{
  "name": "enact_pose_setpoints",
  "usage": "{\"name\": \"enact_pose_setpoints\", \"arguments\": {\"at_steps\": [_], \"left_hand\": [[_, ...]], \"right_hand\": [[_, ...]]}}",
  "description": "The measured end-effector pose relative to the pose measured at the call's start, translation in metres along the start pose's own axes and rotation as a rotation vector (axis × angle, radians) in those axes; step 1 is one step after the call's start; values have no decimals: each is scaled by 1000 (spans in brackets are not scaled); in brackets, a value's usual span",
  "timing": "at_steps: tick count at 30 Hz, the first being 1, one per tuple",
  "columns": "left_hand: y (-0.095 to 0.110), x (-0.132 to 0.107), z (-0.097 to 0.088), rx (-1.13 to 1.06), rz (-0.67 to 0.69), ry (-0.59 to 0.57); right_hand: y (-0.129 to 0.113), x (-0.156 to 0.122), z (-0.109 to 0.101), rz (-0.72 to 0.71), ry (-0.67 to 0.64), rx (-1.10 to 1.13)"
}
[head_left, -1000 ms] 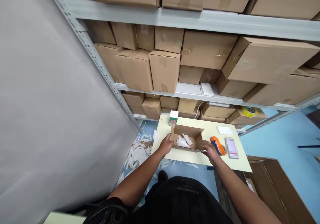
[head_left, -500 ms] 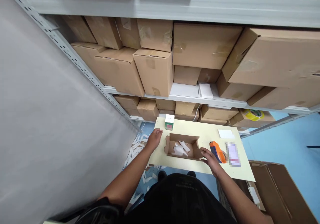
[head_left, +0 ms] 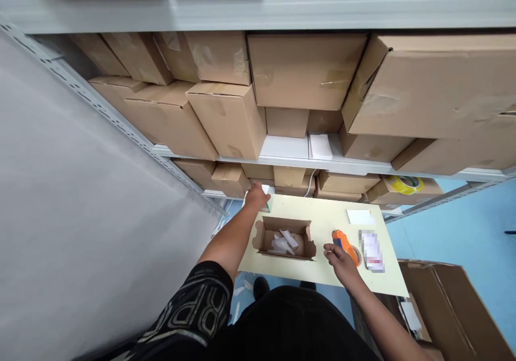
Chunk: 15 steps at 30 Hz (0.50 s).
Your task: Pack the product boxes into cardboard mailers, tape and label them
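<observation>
My left hand (head_left: 256, 197) is at the table's back left corner, its fingers closed around a small white and green box (head_left: 265, 206) that it partly covers. An open brown cardboard box (head_left: 287, 223) lies in front of that hand, with crumpled white packing pieces (head_left: 283, 243) inside. To the right of the cardboard box, apart from it, my right hand (head_left: 339, 260) hovers over the table with loosely bent fingers and nothing in them. Closest to this hand is an orange tape dispenser (head_left: 344, 242) with a roll of tape.
The pale table (head_left: 306, 204) also carries a white card stack (head_left: 360, 217) and a blurred printed packet (head_left: 371, 251). Shelves of cardboard boxes (head_left: 306, 71) rise behind it. Yellow tape (head_left: 405, 184) sits on a shelf box. A large open carton (head_left: 439, 307) stands at right.
My left hand has moved forward from beside the cardboard box onto the small white and green box. My right hand has let go of the cardboard box's right end. The view has shifted slightly.
</observation>
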<state>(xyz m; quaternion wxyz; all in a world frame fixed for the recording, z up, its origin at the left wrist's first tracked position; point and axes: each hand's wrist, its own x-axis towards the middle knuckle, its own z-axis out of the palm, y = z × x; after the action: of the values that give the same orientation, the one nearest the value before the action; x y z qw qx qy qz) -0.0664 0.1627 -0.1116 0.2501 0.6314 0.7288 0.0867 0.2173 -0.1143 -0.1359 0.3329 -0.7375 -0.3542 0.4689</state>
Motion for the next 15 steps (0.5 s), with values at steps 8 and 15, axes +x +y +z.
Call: {"name": "enact_pose_setpoints", "arguments": {"at_steps": [8,15], "left_hand": [[-32,-20,-75,-548,4,129],[-51,-126,-59,-1118,79,-213]], "right_hand": [[-52,-15,19,-145,129,54],[-103,-18,69,-162,57,256]]}}
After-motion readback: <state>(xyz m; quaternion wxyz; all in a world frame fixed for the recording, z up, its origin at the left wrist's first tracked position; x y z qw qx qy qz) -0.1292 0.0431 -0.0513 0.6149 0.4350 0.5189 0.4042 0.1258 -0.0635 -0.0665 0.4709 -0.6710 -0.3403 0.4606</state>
